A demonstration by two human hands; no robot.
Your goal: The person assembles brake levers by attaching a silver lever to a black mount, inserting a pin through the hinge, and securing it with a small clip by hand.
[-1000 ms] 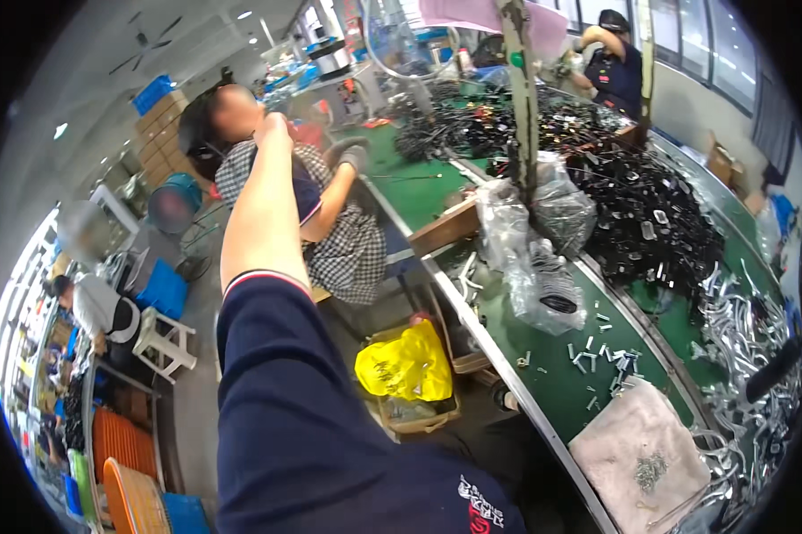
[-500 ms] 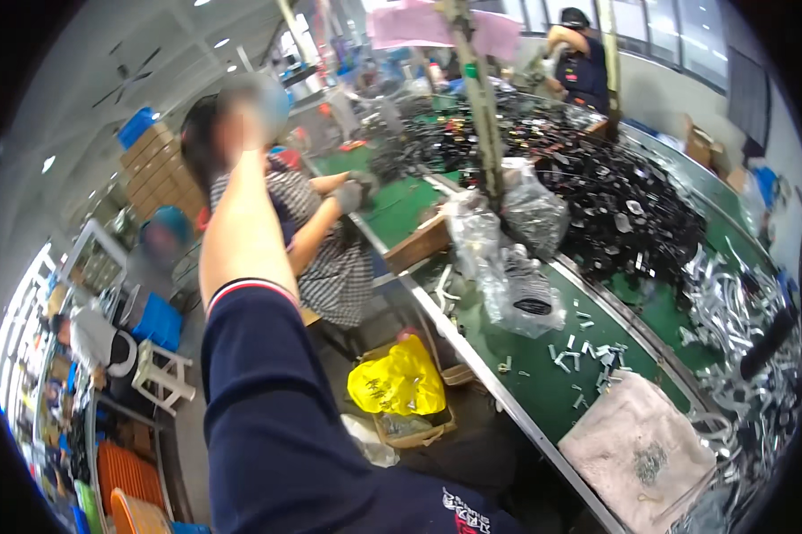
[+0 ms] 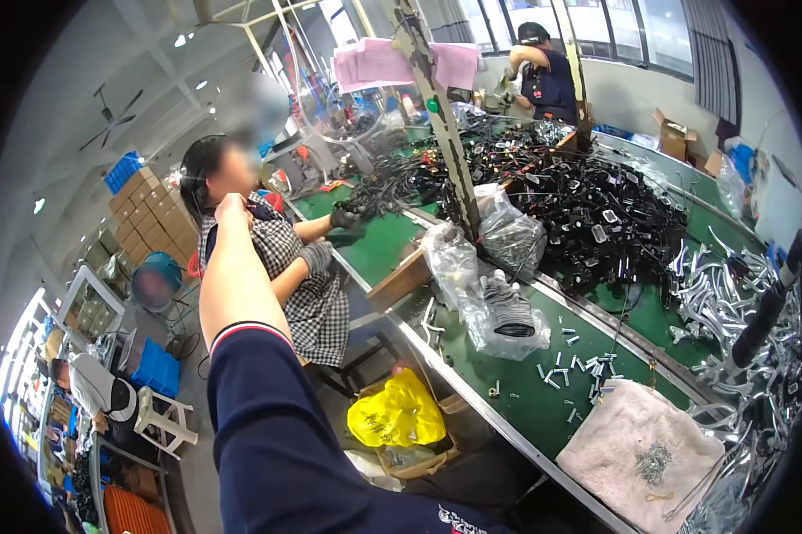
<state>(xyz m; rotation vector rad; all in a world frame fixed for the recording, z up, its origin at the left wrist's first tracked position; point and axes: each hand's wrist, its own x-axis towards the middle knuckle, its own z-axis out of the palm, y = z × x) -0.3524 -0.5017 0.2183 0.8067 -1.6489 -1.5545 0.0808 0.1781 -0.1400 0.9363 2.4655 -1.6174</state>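
Note:
My left hand (image 3: 232,207) is at the end of my outstretched arm, in front of a co-worker's checked apron. It is small in the view and looks closed; whatever may be in it is hidden. My right hand does not show. To the right, on the green work table (image 3: 526,427), lie several short silver pins (image 3: 557,378). A pale pink folded cloth (image 3: 632,436) carries a small heap of tiny metal parts (image 3: 654,464). Grey striped gloves (image 3: 508,307) rest on clear plastic bags (image 3: 450,267) beside the pole.
A co-worker (image 3: 281,285) in grey gloves sits beyond my arm. Black parts (image 3: 597,222) and silver levers (image 3: 730,311) are heaped on the tables. A worn pole (image 3: 445,133) rises between them. Below the table edge stands a box with a yellow bag (image 3: 396,409). Another person (image 3: 548,80) works at the back.
The whole view has shifted and become sharper. My left hand now appears lower, below the co-worker's head. The co-worker's gloved hands have come further apart.

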